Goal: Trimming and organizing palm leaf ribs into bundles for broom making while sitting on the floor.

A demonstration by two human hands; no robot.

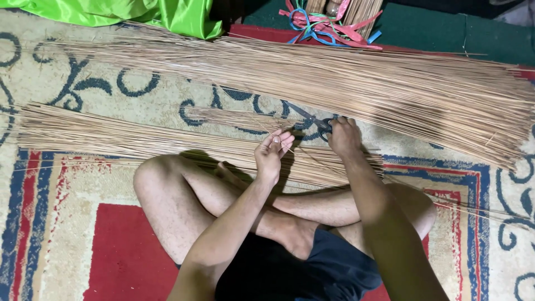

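I sit cross-legged on a patterned carpet (83,184). My left hand (271,154) is raised over my shins, fingertips pinched on a thin brown stick (287,148). My right hand (343,136) rests on the carpet with its fingers on the dark handles of a pair of scissors (313,121), whose blades point up-left. A low pile of thin sticks (111,136) runs across in front of my legs. A much larger sheaf of long sticks (362,78) lies beyond it, fanning out to the right.
A bright green cloth (167,14) lies at the top left. Pink and blue plastic strips (329,28) sit by a tied bundle at the top centre, on a dark green mat (446,30). A small cluster of short sticks (239,118) lies between the piles.
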